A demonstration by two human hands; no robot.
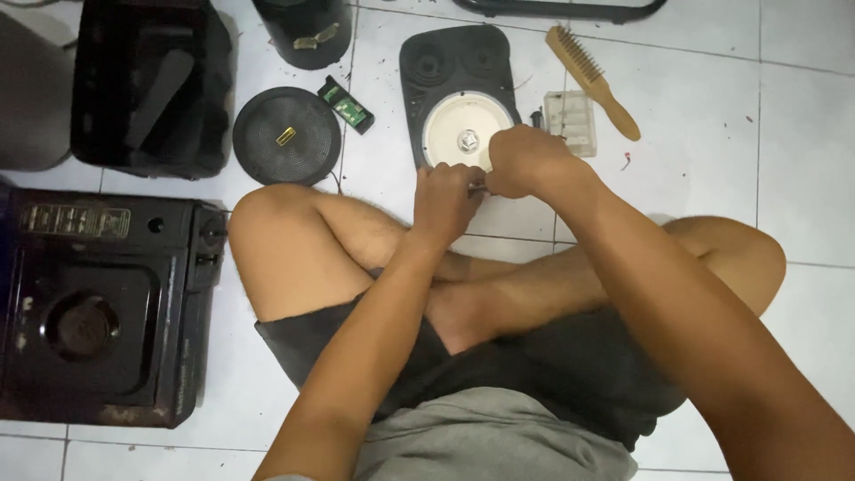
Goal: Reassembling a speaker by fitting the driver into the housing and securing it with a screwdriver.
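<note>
The speaker panel [456, 85], a dark oblong front plate with a pale cone at its lower end and two small round openings above, lies flat on the white tiled floor [802, 107] at twelve o'clock from the seated person's crossed legs. Both hands meet over its near edge: the left hand [445, 200] is curled closed around a small metal piece, perhaps a tool shaft or a fastener, though what exactly cannot be told, and the right hand [524, 160] is fisted just beside it at one o'clock, knuckles up, covering the lower rim of the cone. Whether the right hand grips the same piece is hidden. The step in hand looks like work at a fastening on the panel's lower edge. The next move likely calls for steady, small turning force with the panel kept from sliding on the smooth tiles. A clear parts box [571, 122] sits touching the panel at three o'clock, a wire brush [591, 80] beyond it, a round black grille [287, 135] and a small green circuit board [346, 105] at nine o'clock, and a black portable stove [107, 303] far at eight o'clock.
</note>
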